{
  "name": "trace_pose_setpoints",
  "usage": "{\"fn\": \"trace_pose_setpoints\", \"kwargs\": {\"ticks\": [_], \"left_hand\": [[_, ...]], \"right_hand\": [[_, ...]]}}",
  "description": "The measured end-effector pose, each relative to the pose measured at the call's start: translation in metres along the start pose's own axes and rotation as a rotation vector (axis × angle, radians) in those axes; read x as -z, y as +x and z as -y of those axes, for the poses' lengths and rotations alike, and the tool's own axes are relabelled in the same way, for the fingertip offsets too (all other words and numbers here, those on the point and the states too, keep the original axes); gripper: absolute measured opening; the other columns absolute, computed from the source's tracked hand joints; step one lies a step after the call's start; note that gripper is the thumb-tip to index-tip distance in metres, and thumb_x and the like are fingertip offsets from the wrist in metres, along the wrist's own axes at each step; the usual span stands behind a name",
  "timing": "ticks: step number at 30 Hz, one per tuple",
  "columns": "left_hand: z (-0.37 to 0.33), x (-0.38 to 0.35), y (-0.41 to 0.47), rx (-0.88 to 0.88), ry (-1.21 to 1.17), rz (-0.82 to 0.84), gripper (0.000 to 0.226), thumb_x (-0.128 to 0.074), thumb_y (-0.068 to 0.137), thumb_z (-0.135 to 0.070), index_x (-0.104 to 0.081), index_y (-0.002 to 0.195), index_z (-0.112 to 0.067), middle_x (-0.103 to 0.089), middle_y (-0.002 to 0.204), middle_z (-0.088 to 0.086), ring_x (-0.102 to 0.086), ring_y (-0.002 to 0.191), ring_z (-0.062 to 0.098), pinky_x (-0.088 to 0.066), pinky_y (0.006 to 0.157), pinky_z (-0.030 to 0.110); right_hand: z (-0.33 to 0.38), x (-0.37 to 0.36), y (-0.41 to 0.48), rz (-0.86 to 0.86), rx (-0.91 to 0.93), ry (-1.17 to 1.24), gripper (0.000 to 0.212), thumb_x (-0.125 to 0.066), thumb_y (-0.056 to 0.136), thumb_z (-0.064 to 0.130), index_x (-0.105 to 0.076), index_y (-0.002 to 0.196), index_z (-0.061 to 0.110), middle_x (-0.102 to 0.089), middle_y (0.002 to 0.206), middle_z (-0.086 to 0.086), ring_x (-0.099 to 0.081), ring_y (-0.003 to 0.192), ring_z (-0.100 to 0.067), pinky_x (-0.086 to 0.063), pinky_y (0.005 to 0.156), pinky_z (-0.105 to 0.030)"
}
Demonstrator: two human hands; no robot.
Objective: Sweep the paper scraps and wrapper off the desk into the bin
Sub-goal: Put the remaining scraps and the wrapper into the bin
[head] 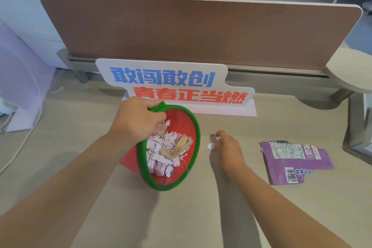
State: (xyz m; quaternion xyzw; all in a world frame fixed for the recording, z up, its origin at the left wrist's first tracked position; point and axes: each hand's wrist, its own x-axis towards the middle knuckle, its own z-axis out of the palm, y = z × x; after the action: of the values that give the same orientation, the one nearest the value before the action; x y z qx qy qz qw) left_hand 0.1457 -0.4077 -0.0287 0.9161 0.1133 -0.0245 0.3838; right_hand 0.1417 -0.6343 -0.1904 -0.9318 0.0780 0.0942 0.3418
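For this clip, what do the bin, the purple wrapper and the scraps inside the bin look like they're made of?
The bin: probably soft silicone or flexible plastic, matte red with a green rim that bends under the left hand. The purple wrapper: thin printed plastic film, probably foil-lined, judging by its glossy creases, torn edge and silvery strip. The scraps: torn white paper with ragged edges; the tan strips among them are unclear.

Scraps point(163, 153) in bin point(193, 127); wrapper point(291, 159) right on desk point(201, 217); sign point(173, 82) behind.

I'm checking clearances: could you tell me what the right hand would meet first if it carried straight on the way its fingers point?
Probably the sign; the right hand, pinching a paper scrap, points up-left across bare desk.
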Motion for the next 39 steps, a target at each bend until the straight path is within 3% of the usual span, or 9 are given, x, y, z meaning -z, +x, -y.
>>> {"fn": "trace_pose_setpoints", "kwargs": {"ticks": [5,9,11,13,18,22,26,31,39], "left_hand": [[0.002,0.004,-0.001,0.009,-0.017,-0.009,0.031,-0.066,0.076,-0.013,-0.072,0.105,-0.026,-0.061,0.066,-0.018,-0.056,0.067,0.014,-0.040,0.046,0.009],[0.000,0.006,-0.005,-0.014,-0.011,-0.007,0.033,-0.066,0.076,-0.015,-0.071,0.106,-0.027,-0.056,0.065,-0.027,-0.054,0.060,0.008,-0.040,0.049,0.006],[-0.001,0.005,-0.007,-0.038,0.008,-0.001,0.034,-0.066,0.076,-0.017,-0.069,0.109,-0.028,-0.055,0.070,-0.031,-0.052,0.059,0.001,-0.039,0.049,0.004],[-0.004,0.001,-0.009,-0.059,0.034,0.004,0.036,-0.066,0.075,-0.019,-0.069,0.111,-0.027,-0.060,0.080,-0.027,-0.049,0.059,-0.005,-0.037,0.049,0.002],[-0.014,-0.006,-0.017,-0.079,0.042,0.027,0.039,-0.067,0.075,-0.019,-0.068,0.113,-0.022,-0.069,0.115,-0.004,-0.053,0.083,0.003,-0.038,0.068,0.014],[-0.017,-0.007,-0.019,-0.093,0.029,0.038,0.037,-0.067,0.076,-0.018,-0.068,0.113,-0.022,-0.069,0.114,-0.003,-0.051,0.072,0.002,-0.037,0.055,0.011],[-0.015,-0.007,-0.020,-0.097,0.011,0.029,0.036,-0.066,0.075,-0.017,-0.069,0.111,-0.022,-0.070,0.109,-0.006,-0.052,0.073,0.002,-0.034,0.055,0.005],[-0.013,-0.006,-0.021,-0.087,-0.011,0.024,0.024,-0.065,0.073,-0.016,-0.076,0.093,-0.026,-0.064,0.075,-0.017,-0.055,0.069,0.004,-0.038,0.053,0.004],[-0.016,-0.009,-0.017,-0.066,-0.035,0.012,0.023,-0.064,0.075,-0.013,-0.074,0.081,-0.033,-0.062,0.075,-0.009,-0.053,0.068,0.006,-0.040,0.054,0.004]], "right_hand": [[0.007,-0.020,-0.005,0.106,0.047,-0.254,0.017,-0.043,0.084,-0.002,-0.043,0.076,0.013,-0.047,0.085,-0.008,-0.045,0.074,-0.023,-0.033,0.062,-0.030],[0.024,-0.003,-0.016,-0.124,-0.032,0.072,0.019,-0.046,0.078,-0.004,-0.053,0.065,0.008,-0.056,0.073,-0.008,-0.051,0.069,-0.023,-0.032,0.055,-0.027],[0.054,0.007,-0.031,-0.243,0.079,0.211,0.015,-0.054,0.080,0.000,-0.062,0.070,0.008,-0.058,0.071,-0.002,-0.051,0.067,-0.014,-0.035,0.056,-0.011],[0.087,0.012,-0.047,-0.165,0.256,0.242,0.011,-0.062,0.083,0.011,-0.069,0.073,0.009,-0.061,0.072,0.000,-0.050,0.067,-0.009,-0.035,0.062,-0.005],[0.108,0.009,-0.066,0.173,0.523,0.040,0.023,-0.057,0.088,0.029,-0.074,0.088,0.014,-0.068,0.089,-0.013,-0.055,0.087,-0.026,-0.038,0.079,-0.029],[0.092,0.024,-0.075,-0.127,0.368,0.238,0.011,-0.066,0.082,0.020,-0.074,0.083,0.014,-0.066,0.085,-0.002,-0.052,0.082,-0.010,-0.035,0.075,-0.010],[0.047,0.038,-0.059,-0.327,0.001,0.305,0.011,-0.061,0.086,0.017,-0.069,0.086,0.009,-0.065,0.084,-0.004,-0.053,0.076,-0.014,-0.036,0.071,-0.023],[-0.011,0.025,-0.021,-0.123,-0.191,0.127,0.017,-0.064,0.082,0.013,-0.063,0.096,0.003,-0.066,0.092,-0.013,-0.056,0.078,-0.022,-0.037,0.070,-0.025],[-0.018,0.007,0.004,-0.044,-0.212,-0.006,0.016,-0.047,0.084,0.000,-0.058,0.076,0.007,-0.063,0.094,-0.018,-0.057,0.078,-0.030,-0.042,0.067,-0.031]]}}
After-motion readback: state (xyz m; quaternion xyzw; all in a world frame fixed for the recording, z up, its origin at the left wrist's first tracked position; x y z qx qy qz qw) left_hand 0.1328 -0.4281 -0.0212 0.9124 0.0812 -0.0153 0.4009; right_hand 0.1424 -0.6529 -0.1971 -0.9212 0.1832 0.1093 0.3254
